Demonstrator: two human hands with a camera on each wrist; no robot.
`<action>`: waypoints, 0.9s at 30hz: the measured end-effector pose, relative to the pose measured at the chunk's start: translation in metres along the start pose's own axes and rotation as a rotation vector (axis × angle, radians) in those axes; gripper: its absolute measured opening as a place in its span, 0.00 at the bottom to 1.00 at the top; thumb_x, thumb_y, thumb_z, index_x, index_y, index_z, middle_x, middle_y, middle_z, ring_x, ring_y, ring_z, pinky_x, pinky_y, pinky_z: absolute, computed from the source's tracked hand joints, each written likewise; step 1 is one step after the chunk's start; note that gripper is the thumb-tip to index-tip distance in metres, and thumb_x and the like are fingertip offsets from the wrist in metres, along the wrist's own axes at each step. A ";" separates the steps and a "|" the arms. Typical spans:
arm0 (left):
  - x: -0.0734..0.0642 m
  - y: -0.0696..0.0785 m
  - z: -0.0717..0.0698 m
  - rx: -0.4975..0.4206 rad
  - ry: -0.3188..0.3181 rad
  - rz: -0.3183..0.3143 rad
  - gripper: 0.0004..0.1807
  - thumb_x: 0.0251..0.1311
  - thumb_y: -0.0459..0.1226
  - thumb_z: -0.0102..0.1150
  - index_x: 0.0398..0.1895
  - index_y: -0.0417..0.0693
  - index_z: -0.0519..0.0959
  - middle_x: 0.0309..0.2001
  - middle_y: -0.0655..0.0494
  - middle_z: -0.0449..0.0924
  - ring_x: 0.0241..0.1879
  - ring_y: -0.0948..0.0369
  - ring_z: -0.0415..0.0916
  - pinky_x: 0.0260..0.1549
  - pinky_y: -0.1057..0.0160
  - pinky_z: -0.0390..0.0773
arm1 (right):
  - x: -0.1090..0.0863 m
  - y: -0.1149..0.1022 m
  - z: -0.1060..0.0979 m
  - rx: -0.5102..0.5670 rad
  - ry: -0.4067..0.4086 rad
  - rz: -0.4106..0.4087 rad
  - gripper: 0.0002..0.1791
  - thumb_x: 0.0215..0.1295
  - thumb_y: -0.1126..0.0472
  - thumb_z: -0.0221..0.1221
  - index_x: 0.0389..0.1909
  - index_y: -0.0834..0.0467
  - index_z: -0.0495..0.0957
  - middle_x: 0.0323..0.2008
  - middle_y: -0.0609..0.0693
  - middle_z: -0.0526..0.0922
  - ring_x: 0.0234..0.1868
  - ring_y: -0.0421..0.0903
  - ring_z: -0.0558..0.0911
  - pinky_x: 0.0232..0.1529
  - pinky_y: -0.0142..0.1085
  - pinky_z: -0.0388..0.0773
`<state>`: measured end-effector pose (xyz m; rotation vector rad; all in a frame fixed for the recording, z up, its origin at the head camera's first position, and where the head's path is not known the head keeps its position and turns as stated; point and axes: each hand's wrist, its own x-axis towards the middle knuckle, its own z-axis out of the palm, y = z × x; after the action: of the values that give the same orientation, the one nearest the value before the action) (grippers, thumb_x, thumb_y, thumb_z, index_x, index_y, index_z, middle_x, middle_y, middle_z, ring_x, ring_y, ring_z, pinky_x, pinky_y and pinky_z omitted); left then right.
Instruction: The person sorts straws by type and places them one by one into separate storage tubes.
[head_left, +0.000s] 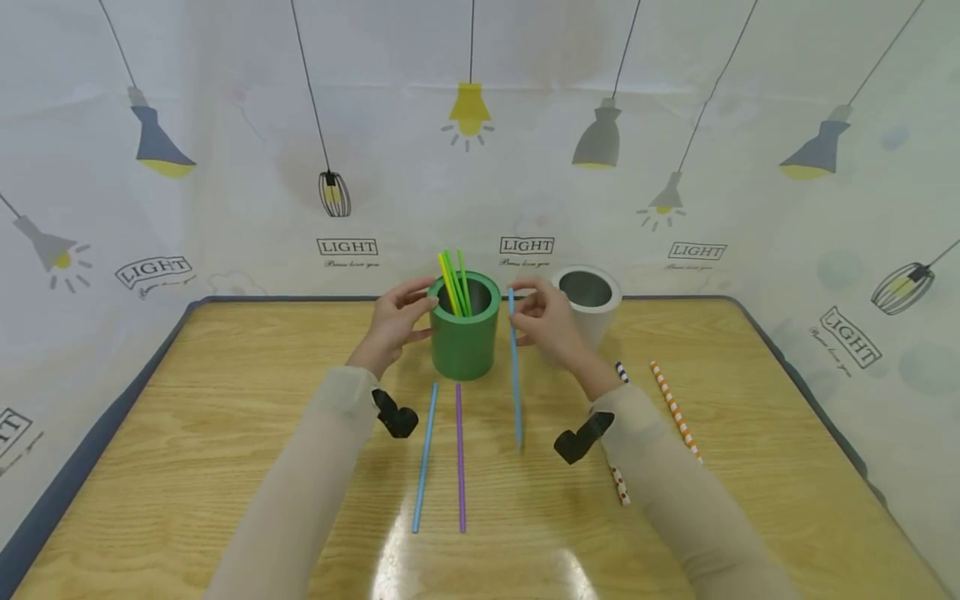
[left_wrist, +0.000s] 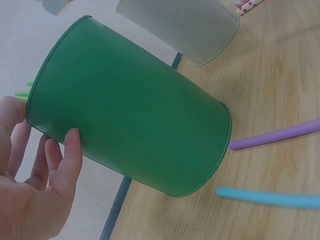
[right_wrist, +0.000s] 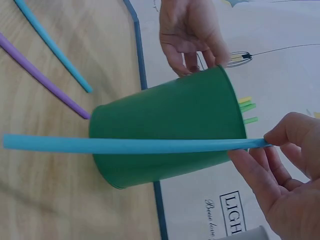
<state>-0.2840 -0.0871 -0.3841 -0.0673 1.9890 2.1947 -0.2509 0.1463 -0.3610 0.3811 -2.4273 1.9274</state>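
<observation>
A green cup [head_left: 462, 346] stands upright near the back of the table, with several green and yellow straws [head_left: 452, 287] leaning inside it. My left hand [head_left: 393, 323] touches the cup's left side, thumb at the rim and fingers along the wall. Between thumb and fingertips, my right hand [head_left: 551, 321] pinches a light blue straw [right_wrist: 130, 145] by its upper end. That straw hangs down just right of the green cup, outside it. In front of the cup a second blue straw [head_left: 425, 458] and a purple straw [head_left: 461, 458] lie on the wood.
Behind my right hand stands a white cup [head_left: 600, 321]. An orange-striped straw [head_left: 675, 408] lies at the right, with a red-dotted straw [head_left: 621, 487] and a blue-striped straw [head_left: 622, 372] partly under my right arm. A printed curtain [head_left: 405, 167] rises behind the table [head_left: 262, 375].
</observation>
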 end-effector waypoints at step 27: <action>0.001 -0.002 -0.003 -0.030 -0.028 0.023 0.21 0.60 0.35 0.57 0.58 0.51 0.72 0.55 0.49 0.66 0.53 0.55 0.69 0.40 0.55 0.80 | 0.054 -0.091 -0.023 0.093 0.212 -0.250 0.21 0.57 0.75 0.52 0.52 0.57 0.69 0.29 0.52 0.70 0.27 0.44 0.74 0.23 0.35 0.82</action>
<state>-0.2847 -0.0894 -0.3865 -0.0179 1.9519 2.2274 -0.2883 0.1399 -0.2596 0.4346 -2.0586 1.8711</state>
